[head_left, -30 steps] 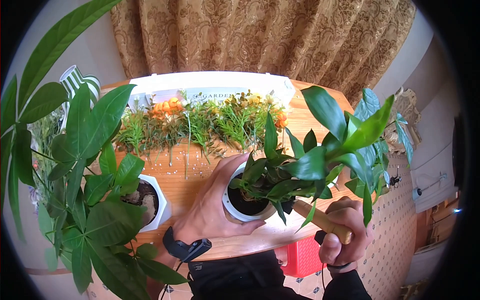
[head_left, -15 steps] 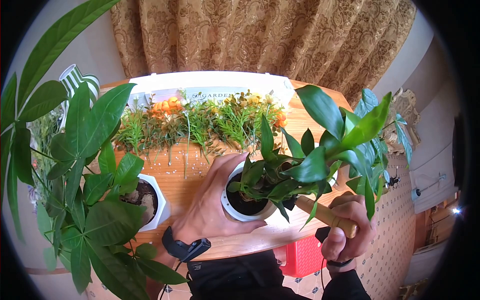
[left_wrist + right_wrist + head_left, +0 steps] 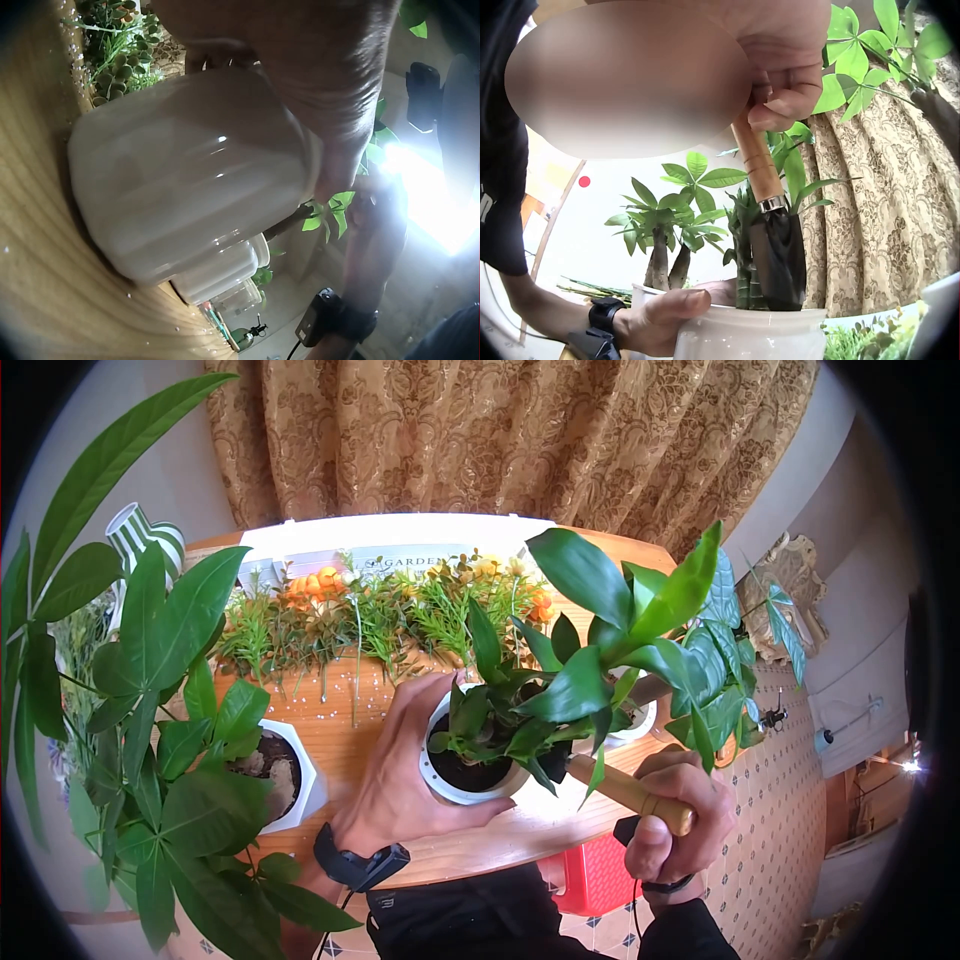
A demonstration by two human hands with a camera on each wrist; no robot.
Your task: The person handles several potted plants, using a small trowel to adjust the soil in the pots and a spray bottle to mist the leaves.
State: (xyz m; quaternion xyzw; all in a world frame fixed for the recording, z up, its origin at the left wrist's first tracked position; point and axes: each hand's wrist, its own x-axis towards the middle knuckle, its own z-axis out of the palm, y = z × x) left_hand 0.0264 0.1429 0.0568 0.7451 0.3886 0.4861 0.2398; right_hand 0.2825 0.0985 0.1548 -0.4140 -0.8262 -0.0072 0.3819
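Observation:
A white pot (image 3: 447, 784) with dark soil stands on the wooden table, held around its side by the left hand (image 3: 400, 775). From it a green leafy plant (image 3: 570, 690) leans to the right. The right hand (image 3: 690, 815) grips the wooden handle (image 3: 640, 796) of a small trowel. In the right wrist view the trowel's dark blade (image 3: 778, 259) points down at the pot's rim, beside the stems, its tip hidden behind the rim. The left wrist view shows the left palm (image 3: 322, 67) against the glossy pot (image 3: 187, 180).
A potted plant with broad leaves (image 3: 215, 810) stands at the left. Flowers and greenery (image 3: 380, 615) lie across the back of the table before a white box (image 3: 400, 535). Another white pot (image 3: 635, 725) is behind the trowel. A red stool (image 3: 597, 875) stands below the table edge.
The head view has shifted, so the table things appear farther left and slightly lower. The left hand still holds the pot, and the right hand still grips the trowel at the pot's right side.

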